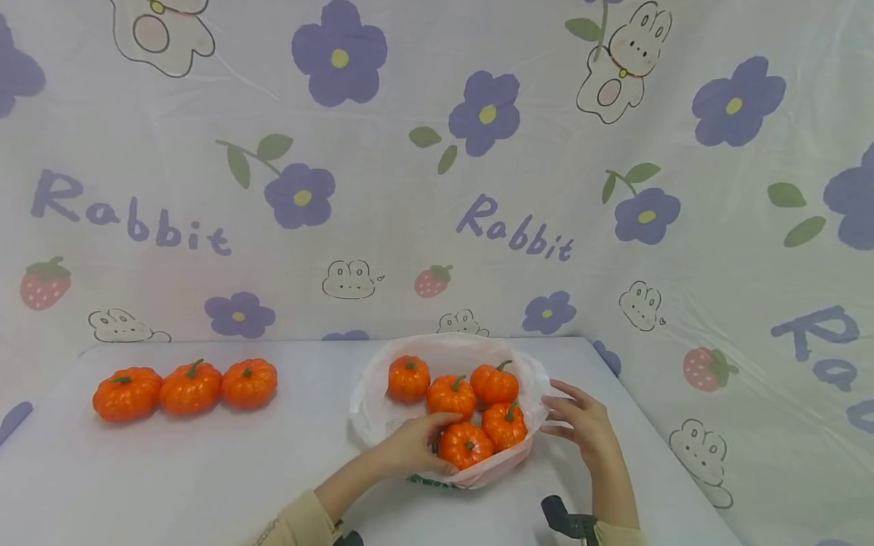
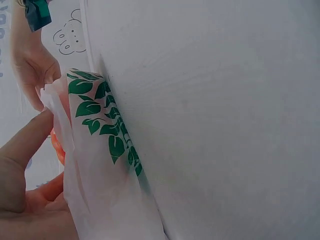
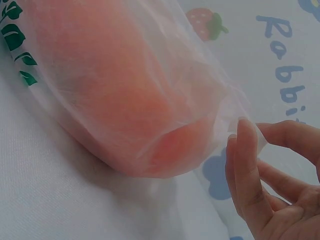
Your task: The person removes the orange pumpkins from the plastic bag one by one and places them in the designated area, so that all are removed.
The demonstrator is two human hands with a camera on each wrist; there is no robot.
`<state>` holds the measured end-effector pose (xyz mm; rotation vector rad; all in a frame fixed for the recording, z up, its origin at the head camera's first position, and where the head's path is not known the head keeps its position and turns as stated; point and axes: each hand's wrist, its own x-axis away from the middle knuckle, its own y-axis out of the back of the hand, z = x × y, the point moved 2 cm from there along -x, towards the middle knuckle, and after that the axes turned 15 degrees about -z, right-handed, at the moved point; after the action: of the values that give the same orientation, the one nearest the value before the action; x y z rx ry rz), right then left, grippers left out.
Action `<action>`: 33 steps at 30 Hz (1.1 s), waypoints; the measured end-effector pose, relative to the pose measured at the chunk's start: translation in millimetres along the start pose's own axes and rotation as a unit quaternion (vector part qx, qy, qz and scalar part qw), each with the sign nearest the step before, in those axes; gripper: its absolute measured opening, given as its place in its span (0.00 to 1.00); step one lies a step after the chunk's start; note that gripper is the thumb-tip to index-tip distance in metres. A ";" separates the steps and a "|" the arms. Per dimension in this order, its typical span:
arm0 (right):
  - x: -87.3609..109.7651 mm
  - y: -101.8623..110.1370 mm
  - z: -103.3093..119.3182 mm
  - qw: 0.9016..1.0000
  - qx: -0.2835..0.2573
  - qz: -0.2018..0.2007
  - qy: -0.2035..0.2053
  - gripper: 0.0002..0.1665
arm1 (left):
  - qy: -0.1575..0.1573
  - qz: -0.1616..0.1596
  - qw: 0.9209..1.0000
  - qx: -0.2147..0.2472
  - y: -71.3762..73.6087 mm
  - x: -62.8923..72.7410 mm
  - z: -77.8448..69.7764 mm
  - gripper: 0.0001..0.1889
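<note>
A white plastic bag (image 1: 374, 394) with green printed leaves lies with its mouth wide, several small orange pumpkins inside. My left hand (image 1: 410, 446) reaches over the bag's near left rim and grips the nearest pumpkin (image 1: 466, 446), fingers curled at its left side. In the left wrist view the thumb (image 2: 30, 137) meets the rim of the bag (image 2: 85, 150), and a sliver of orange shows behind it. On the other side my right hand (image 1: 580, 421) pinches the bag's right edge. The right wrist view shows the thin film between its thumb and fingers (image 3: 247, 175).
Three more orange pumpkins (image 1: 191, 388) stand in a row at the left of the white table (image 1: 205, 478). A patterned curtain (image 1: 396, 189) hangs behind the table and along its right side. A dark wrist mount (image 1: 563, 519) shows by the right forearm.
</note>
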<state>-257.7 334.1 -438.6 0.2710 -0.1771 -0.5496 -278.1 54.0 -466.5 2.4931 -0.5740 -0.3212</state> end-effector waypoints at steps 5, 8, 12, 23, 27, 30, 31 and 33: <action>-0.7 0.0 -0.9 1.000 0.002 0.000 0.004 0.36 | 0.002 0.000 1.000 0.007 0.1 0.0 0.4 0.38; -0.7 0.3 -0.9 1.000 0.004 0.000 0.004 0.36 | 0.002 -0.001 1.000 0.013 0.2 -0.1 0.3 0.37; -0.2 0.4 -0.5 1.000 0.006 -0.002 0.004 0.36 | 0.006 -0.006 1.000 0.016 0.8 -0.4 -0.1 0.36; -0.5 1.4 0.9 1.000 0.010 0.001 -0.002 0.36 | -0.004 -0.032 0.999 0.039 12.1 4.9 -2.5 0.38; -1.0 1.8 1.5 1.000 0.011 0.001 -0.004 0.36 | -0.001 -0.041 0.998 0.054 18.9 6.9 -0.3 0.39; -0.8 1.9 2.6 1.000 0.009 0.000 -0.004 0.36 | 0.000 -0.046 0.997 0.060 23.9 9.1 0.5 0.39; -0.6 2.2 2.8 1.000 0.008 0.000 -0.004 0.36 | -0.001 -0.048 0.997 0.058 25.6 10.0 0.1 0.39; -0.4 2.7 3.1 1.000 0.006 -0.001 -0.003 0.36 | -0.004 -0.053 0.997 0.051 29.3 11.9 -0.6 0.39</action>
<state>-257.5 335.8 -434.8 0.2804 -0.1867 -0.5513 -277.1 26.7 -450.6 2.6281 -0.4723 -0.3519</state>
